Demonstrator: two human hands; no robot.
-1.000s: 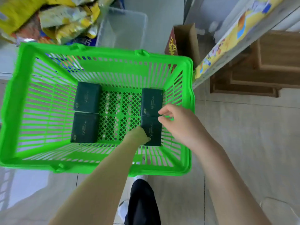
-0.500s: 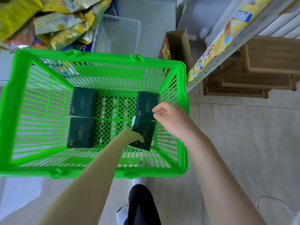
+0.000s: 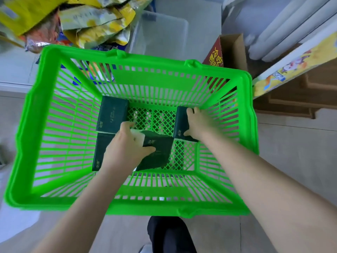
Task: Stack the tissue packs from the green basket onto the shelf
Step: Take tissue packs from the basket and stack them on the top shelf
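Dark green rectangular tissue pack (image 3: 158, 154) lifted clear, gripped in the left hand (image 3: 125, 145)
Half a second ago it was only tipping up; now it hangs tilted at frame centre, while the right hand (image 3: 198, 123) has shifted to clasp a second dark green pack (image 3: 180, 123) beside it. Two more packs (image 3: 112, 115) lie centre left in the bright green plastic basket (image 3: 21, 134).

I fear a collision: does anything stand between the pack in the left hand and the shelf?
Yes. The basket's right wall and the right hand, on another pack, lie between the held pack and the shelf.
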